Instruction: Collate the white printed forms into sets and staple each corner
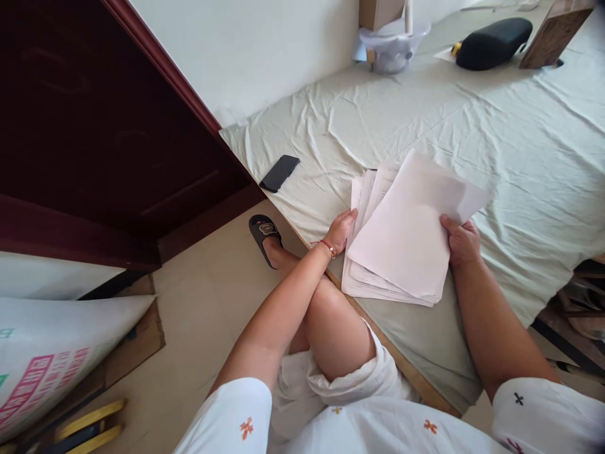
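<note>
A loose stack of paper sheets (401, 233) lies on the cloth-covered table near its front edge. The top sheet is blank and turned at an angle, while lines of print show on sheets beneath it. My left hand (341, 231) grips the stack's left edge, with a red string bracelet at the wrist. At the right side, my right hand (462, 241) pinches the papers, thumb on top and the other fingers mostly hidden underneath. The sheets fan out unevenly at the upper left.
A black phone (280, 173) lies by the table's left edge. Farther back stand a clear plastic basin (392, 50), a black rounded case (494, 44) and a brown board (555, 34). A printed white sack (61, 353) rests on the floor at left, near a dark red door (94, 113).
</note>
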`<move>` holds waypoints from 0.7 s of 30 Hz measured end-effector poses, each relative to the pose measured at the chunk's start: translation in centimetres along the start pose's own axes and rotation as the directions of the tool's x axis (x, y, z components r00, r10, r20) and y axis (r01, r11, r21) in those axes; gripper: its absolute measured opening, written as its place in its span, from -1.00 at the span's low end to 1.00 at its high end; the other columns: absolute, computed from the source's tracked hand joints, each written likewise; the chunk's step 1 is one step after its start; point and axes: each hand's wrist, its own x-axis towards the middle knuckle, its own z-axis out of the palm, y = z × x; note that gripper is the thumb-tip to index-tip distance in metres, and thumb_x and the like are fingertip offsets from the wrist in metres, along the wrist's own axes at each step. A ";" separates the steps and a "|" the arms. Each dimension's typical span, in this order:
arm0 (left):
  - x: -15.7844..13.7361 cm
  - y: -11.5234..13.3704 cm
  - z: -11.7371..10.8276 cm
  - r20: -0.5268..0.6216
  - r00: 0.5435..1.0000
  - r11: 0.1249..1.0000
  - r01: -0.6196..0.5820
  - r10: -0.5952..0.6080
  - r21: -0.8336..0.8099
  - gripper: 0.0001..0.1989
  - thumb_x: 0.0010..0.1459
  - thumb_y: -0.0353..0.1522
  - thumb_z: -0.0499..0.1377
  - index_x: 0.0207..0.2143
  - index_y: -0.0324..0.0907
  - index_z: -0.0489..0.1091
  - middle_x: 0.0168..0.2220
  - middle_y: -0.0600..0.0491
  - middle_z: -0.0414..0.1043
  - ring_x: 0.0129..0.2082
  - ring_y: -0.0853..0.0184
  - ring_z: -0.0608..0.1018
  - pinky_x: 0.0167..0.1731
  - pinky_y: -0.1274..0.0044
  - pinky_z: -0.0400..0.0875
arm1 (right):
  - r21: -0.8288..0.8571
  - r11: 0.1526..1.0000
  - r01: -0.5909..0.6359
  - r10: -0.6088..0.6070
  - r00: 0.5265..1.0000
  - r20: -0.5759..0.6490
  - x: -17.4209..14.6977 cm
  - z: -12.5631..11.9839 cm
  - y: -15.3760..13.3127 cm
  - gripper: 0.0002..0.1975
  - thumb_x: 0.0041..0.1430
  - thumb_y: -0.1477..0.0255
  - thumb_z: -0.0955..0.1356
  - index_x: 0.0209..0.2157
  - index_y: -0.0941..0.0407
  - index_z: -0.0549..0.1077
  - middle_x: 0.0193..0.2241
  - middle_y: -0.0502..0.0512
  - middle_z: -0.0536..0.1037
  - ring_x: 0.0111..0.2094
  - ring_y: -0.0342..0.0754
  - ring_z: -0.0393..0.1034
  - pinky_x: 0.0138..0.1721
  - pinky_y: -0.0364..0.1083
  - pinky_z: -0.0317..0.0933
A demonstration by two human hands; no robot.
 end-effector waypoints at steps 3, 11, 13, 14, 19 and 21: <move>0.2 -0.2 -0.2 0.001 1.000 0.999 -0.003 0.003 0.042 -0.62 -0.04 -0.11 0.43 -0.27 -0.19 0.57 -0.13 -0.05 0.68 0.15 0.04 0.56 0.21 0.28 0.37 | -0.020 1.000 0.006 -0.006 1.000 0.009 -0.2 0.0 0.0 -0.61 -0.38 0.39 0.62 -0.40 0.13 0.55 -0.48 -0.02 0.61 -0.55 -0.13 0.37 -0.47 -0.12 0.36; 0.3 -0.3 -0.1 0.061 0.998 0.995 -0.029 0.023 0.097 -0.58 -0.03 -0.06 0.42 -0.26 -0.19 0.58 -0.13 -0.02 0.68 0.07 0.05 0.60 0.15 0.31 0.40 | -0.034 0.999 0.019 -0.018 0.999 0.029 -0.2 0.0 0.2 -0.62 -0.37 0.37 0.62 -0.41 0.15 0.57 -0.49 -0.01 0.62 -0.54 -0.14 0.37 -0.49 -0.14 0.32; 0.3 -0.3 -0.1 0.056 0.998 0.995 -0.028 0.023 0.096 -0.59 -0.02 -0.06 0.41 -0.26 -0.19 0.58 -0.12 -0.02 0.68 0.08 0.05 0.60 0.16 0.31 0.40 | -0.033 0.999 0.025 -0.023 0.999 0.039 -0.3 -0.1 0.2 -0.59 -0.40 0.35 0.63 -0.41 0.14 0.58 -0.49 -0.02 0.62 -0.54 -0.13 0.37 -0.49 -0.13 0.34; 0.3 -0.3 -0.1 0.055 0.998 0.995 -0.026 0.020 0.099 -0.59 -0.02 -0.07 0.41 -0.26 -0.18 0.58 -0.12 -0.03 0.68 0.08 0.05 0.60 0.16 0.31 0.40 | -0.035 0.999 0.025 -0.024 0.999 0.044 -0.3 -0.1 0.2 -0.59 -0.40 0.34 0.64 -0.41 0.14 0.59 -0.50 -0.02 0.62 -0.55 -0.13 0.37 -0.49 -0.13 0.34; 0.3 -0.2 0.0 0.094 0.996 0.995 -0.001 -0.008 0.102 -0.53 -0.05 -0.05 0.43 -0.22 -0.20 0.58 -0.15 -0.07 0.68 0.11 -0.04 0.58 0.16 0.24 0.41 | -0.051 0.998 0.025 -0.021 0.997 0.072 0.0 -0.5 0.8 -0.63 -0.34 0.34 0.63 -0.40 0.15 0.60 -0.48 0.00 0.63 -0.56 -0.14 0.38 -0.54 -0.14 0.30; 0.3 -0.2 0.1 0.102 0.995 0.995 -0.019 0.008 0.098 -0.50 -0.10 -0.03 0.45 -0.24 -0.22 0.58 -0.15 -0.07 0.68 0.12 -0.04 0.58 0.17 0.25 0.40 | -0.052 0.998 0.046 -0.041 0.994 0.100 0.1 -0.6 1.0 -0.64 -0.29 0.35 0.63 -0.38 0.15 0.61 -0.46 0.00 0.63 -0.55 -0.13 0.40 -0.51 -0.15 0.33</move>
